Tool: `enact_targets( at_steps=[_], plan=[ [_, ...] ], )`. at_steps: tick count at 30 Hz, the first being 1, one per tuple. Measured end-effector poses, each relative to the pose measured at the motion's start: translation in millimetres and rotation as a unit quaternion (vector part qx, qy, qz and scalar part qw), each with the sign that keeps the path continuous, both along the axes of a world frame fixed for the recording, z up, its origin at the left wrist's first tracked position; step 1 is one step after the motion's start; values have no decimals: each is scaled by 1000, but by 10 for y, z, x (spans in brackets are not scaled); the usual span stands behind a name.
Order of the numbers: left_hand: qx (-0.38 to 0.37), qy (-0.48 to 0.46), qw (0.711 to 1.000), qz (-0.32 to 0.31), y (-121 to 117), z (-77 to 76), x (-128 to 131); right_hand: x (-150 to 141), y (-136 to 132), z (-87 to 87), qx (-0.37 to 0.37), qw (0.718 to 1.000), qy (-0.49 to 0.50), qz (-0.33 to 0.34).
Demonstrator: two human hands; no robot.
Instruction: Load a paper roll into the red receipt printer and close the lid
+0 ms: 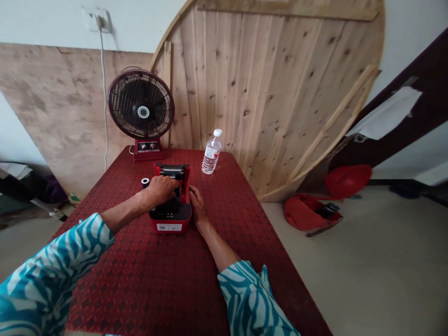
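A red and black label printer (170, 227) stands on the table with its lid (172, 169) raised, showing a dark roller inside. My left hand (161, 189) reaches over its open top from the left. The fingers are curled down inside the printer, and whatever they grip there is hidden. My right hand (198, 205) lies along the printer's right side, fingers stretched out and touching the casing. Just left of the printer stands a small black roll (145, 182) with a white-ringed end, partly behind my left hand.
The table (168, 284) has a dark red patterned cover. A fan (142, 109) stands at its back left, and a clear plastic bottle (211, 156) at the back right. A round wooden panel (266, 93) leans against the wall behind. Right of the table, a red bag (301, 214) lies on the floor.
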State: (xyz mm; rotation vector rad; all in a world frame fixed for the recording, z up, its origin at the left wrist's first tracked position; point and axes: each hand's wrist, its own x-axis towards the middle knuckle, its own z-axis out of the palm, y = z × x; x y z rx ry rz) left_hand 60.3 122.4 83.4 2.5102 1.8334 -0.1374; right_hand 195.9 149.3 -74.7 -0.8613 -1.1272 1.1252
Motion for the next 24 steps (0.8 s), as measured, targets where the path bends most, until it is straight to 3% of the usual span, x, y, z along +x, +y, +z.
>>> enact_targets(
  at_steps=[6, 10, 13, 17, 20, 24],
  plan=[
    [-50, -20, 998, -27, 199, -271, -51, 15, -31, 66, -3, 1000, -23, -9],
    [-88, -74, 991, -72, 271, -234, -212, 16, -54, 108, -6, 1000, -22, -11],
    [-75, -161, 980, -86, 146, -125, -403, 11, -59, 117, -10, 1000, -17, -4],
    [-74, -272, 958, -45, -180, -61, -593, 12, -44, 87, -12, 1000, -15, -2],
    [-81, -287, 953, -55, -345, -132, -618, 16, -28, 60, -10, 1000, -22, -6],
    [-6, -279, 955, -100, -365, -285, -570, 14, -27, 61, -4, 1000, -24, -10]
  ],
)
